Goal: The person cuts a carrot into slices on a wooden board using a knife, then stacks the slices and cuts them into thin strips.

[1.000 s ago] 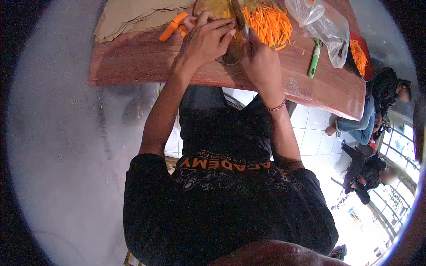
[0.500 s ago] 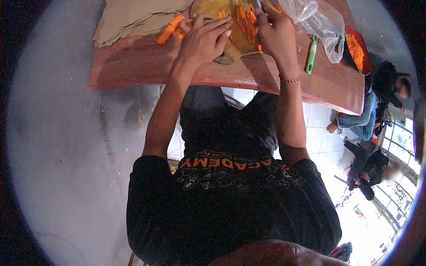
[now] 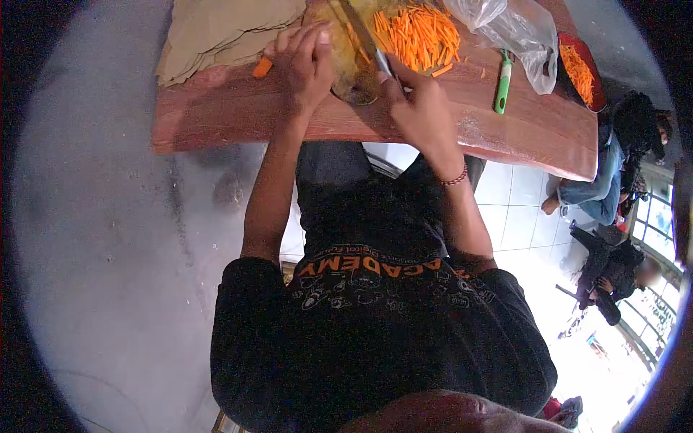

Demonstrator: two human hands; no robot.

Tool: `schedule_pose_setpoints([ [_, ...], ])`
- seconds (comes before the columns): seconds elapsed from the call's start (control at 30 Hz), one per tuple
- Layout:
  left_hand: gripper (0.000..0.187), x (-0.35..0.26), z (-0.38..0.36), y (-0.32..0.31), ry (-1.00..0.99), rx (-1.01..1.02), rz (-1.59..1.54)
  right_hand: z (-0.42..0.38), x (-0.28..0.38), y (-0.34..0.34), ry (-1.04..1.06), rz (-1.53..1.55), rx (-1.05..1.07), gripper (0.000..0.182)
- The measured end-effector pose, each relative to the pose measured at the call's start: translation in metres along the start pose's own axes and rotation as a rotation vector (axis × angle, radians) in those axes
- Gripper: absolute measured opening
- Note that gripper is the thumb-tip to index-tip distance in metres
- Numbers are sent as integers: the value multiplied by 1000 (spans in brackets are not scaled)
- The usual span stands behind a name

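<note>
My right hand (image 3: pixel 420 108) is closed round the handle of a knife (image 3: pixel 367 36), its blade slanting up and left over the cutting board (image 3: pixel 354 88). Thin orange carrot strips lie by the blade. A larger pile of carrot strips (image 3: pixel 419 36) sits just right of the knife. My left hand (image 3: pixel 309 66) is at the board's left side, fingers bent and pressed together; what is under them is hidden. An orange carrot piece (image 3: pixel 263 68) shows beside its fingers, on the wooden table (image 3: pixel 216 108).
Brown sheets (image 3: pixel 224 32) lie at the table's left. To the right are a green-handled peeler (image 3: pixel 502 86), a clear plastic bag (image 3: pixel 530 50) and a red tray (image 3: pixel 595 101) holding carrot strips. Two people (image 3: pixel 606 159) are beyond the table's right end.
My right hand has moved left and down, uncovering the carrot pile and the knife blade. My left hand has shifted left, its fingers more bent, covering part of the orange carrot pieces.
</note>
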State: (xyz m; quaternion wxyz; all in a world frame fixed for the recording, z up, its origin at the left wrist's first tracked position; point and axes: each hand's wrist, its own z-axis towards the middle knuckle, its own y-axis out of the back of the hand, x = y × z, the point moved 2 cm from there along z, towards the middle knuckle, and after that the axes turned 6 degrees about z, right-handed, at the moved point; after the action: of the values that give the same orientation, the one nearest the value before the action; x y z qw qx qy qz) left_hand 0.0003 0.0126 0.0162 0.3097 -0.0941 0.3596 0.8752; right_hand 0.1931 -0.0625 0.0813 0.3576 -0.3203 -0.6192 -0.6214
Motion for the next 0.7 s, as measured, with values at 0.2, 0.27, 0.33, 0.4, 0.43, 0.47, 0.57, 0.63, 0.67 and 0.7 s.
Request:
schedule_pose_setpoints([
  [0.2, 26, -4, -1, 5, 63, -208, -145, -4, -2, -8, -72, 31, 93, 42],
  [0.27, 26, -8, -2, 9, 129, -155, -165, 0, -7, -4, -65, 43, 67, 42],
  [0.33, 26, -7, -2, 7, 129, -142, -191, 7, -8, 12, -91, -36, 54, 39],
  [0.4, 26, -4, -1, 5, 127, -132, -219, 16, -21, 20, -21, -35, -18, 38],
  [0.43, 26, -3, 0, 4, 83, -123, -201, 18, -25, 22, 43, -36, -87, 37],
  [0.47, 26, -3, 1, 3, 37, -114, -184, 16, -29, 24, 100, -30, -142, 27],
  [0.57, 27, -17, 10, 10, -122, -46, -91, 5, -15, 25, 136, -104, -124, 26],
  [0.63, 28, -40, 20, 27, -215, 39, -7, 0, -23, 20, 165, -169, -123, 26],
  [0.67, 29, -48, 22, 31, -299, 124, 82, -3, -25, 18, 193, -236, -113, 26],
  [0.7, 29, -48, 23, 31, -307, 124, 87, -6, -20, 19, 196, -229, -118, 26],
])
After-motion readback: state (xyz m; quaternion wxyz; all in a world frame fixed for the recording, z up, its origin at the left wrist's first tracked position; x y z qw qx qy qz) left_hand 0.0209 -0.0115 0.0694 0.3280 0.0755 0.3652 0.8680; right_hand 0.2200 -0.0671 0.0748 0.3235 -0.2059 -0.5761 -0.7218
